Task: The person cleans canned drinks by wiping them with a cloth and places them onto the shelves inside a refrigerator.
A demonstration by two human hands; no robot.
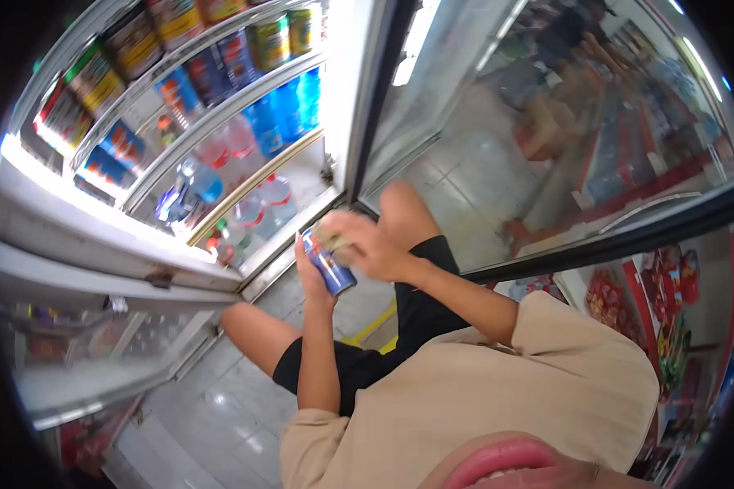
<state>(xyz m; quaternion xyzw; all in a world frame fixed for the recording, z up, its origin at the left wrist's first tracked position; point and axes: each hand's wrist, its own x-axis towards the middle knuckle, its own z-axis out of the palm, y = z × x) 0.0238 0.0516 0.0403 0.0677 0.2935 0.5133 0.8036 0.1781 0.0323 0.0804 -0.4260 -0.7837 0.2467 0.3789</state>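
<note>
My left hand (pixel 311 273) is closed around a blue drink can (pixel 340 279), held tilted in front of the open fridge. Against the upper part of the can is my right hand (pixel 369 244), smeared by motion, with a crumpled yellowish-green cloth (pixel 332 239) in its fingers. The cloth and fingers hide part of the can's upper side. Both hands are above my bent knees.
The lit fridge has shelves (pixel 220 120) of cans above and several bottles (pixel 277 196) lower down. A glass door (pixel 457 187) stands open at the right, showing reflections. Snack packets (pixel 669 277) hang beyond it. Another glass door (pixel 98 342) is at the left, above the tiled floor (pixel 228 407).
</note>
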